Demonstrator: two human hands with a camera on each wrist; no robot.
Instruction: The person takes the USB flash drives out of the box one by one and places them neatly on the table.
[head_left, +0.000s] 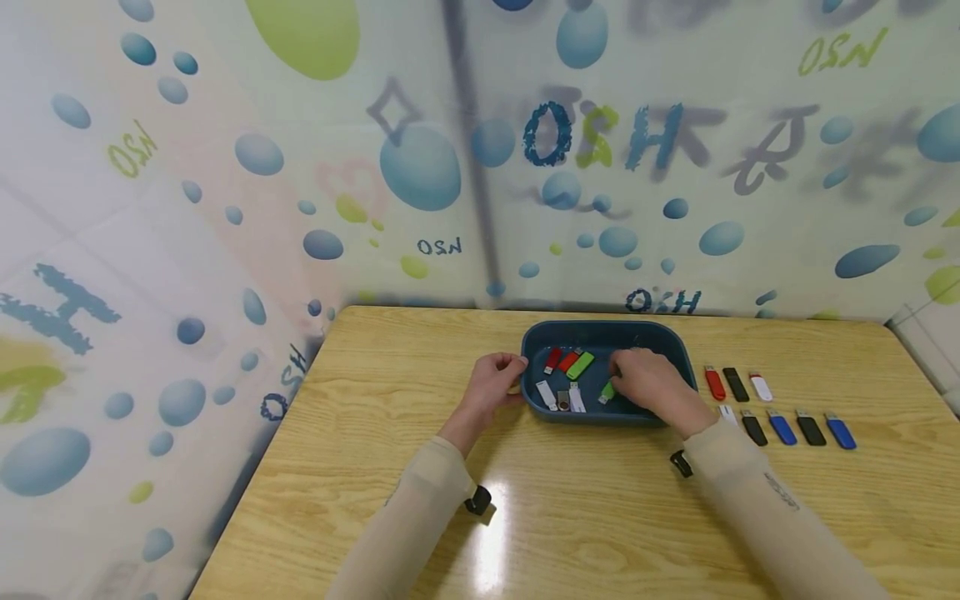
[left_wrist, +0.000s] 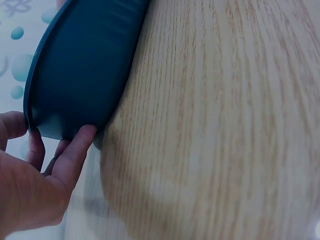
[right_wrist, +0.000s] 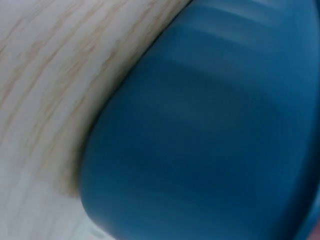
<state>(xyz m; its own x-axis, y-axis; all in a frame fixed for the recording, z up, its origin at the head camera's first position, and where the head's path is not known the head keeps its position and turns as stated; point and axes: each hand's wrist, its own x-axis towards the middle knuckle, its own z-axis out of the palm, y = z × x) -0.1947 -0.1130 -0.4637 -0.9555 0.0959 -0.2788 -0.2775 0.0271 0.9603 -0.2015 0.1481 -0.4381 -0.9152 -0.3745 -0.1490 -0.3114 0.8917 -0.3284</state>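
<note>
Right hand (head_left: 648,382) reaches down inside the blue tray (head_left: 604,419) in the head view, over a green USB stick (head_left: 606,392) that pokes out beside its hidden fingertips; whether they pinch it cannot be told. The left hand (head_left: 491,385) is at the tray's left end. Six other sticks lie loose in the tray, among them another green stick (head_left: 581,365) overlapping a red one (head_left: 567,362), so a hurried pick there could drag its neighbour along. Outside, on the desk (head_left: 390,358), two rows of sticks stand to the right; the right sleeve (head_left: 750,483) comes close to the nearest white stick (head_left: 727,415), and a low sweep of the forearm might knock that row crooked.

From the left wrist, thumb and fingers are curled about the tray's end, at the rim and against the outer wall. Pulling or lifting there could slide or tilt the tray and shift its contents.

Right wrist: mostly blurred tray wall; the fingers are out of sight. A bump from the wrist against that wall might nudge the tray.
</note>
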